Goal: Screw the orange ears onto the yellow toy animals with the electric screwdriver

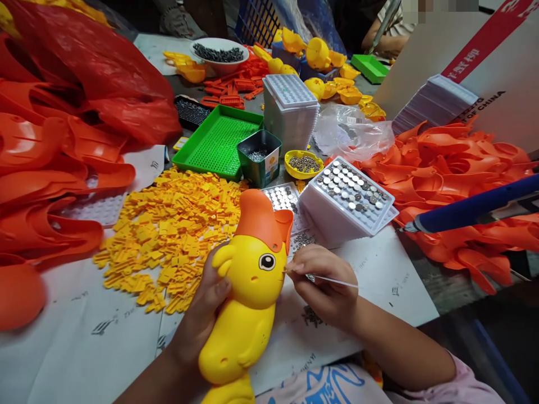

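A yellow plastic toy duck (248,314) with an orange top piece (259,221) and a printed eye stands slightly tilted in front of me. My left hand (210,289) is wrapped around its back, partly hidden behind it. Close to the side of the duck's head, my right hand (322,280) is closed in a pinch. A thin white stick-like strip (337,281) sticks out from those fingers, and a tiny brownish tip shows at the fingertips; I cannot tell exactly what it is. Small holes show in the duck's head and lower body.
Small yellow plastic parts (181,224) lie heaped on the left. A tray of silver discs (353,188) tops a white stack beside a yellow bowl of screws (303,163). Orange parts (455,174) pile up right, beneath a blue electric screwdriver (475,205). A green tray (219,140) lies behind.
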Available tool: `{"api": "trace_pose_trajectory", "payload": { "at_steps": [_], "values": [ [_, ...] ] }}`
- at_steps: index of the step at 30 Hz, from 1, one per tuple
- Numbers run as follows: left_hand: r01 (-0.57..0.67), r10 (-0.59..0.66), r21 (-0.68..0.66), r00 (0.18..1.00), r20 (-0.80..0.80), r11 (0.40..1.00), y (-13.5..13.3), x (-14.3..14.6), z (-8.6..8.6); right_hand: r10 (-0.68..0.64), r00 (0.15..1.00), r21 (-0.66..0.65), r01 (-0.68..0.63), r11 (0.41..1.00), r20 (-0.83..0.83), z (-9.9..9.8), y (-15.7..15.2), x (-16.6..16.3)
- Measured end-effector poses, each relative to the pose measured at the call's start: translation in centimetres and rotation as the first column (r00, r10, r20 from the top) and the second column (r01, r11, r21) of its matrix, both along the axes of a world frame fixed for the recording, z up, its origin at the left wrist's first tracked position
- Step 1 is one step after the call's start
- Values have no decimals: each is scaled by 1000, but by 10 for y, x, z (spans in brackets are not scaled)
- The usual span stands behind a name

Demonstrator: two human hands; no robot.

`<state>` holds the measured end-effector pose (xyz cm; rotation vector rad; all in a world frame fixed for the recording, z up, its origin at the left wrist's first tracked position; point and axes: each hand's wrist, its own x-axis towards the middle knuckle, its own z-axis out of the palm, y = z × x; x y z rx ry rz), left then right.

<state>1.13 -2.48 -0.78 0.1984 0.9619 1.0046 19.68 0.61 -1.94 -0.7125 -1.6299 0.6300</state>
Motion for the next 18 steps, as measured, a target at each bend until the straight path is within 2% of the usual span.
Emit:
{"api": "trace_pose_trajectory", "payload": {
  "at_steps": [3,6,11,14,18],
  "values": [
    [-21,20,4,1000,22,1000,-3,-2,-7,26,996,77,-32,997,87,0,1,3],
    [-50,50,8,998,33,999,-3,-1,-7,71,994,105,-79,991,82,1,3,4],
    [8,-16,77,995,97,997,3,-2,1,134,988,-160,-145,976,-79,0,5,3],
    [27,-45,90,977,207,996,5,-3,0,178,963,-280,-232,932,-203,-3,5,1],
    [82,-107,93,949,295,992,5,-7,-6,140,922,-419,-295,859,-361,-8,6,-1]
  ]
}}
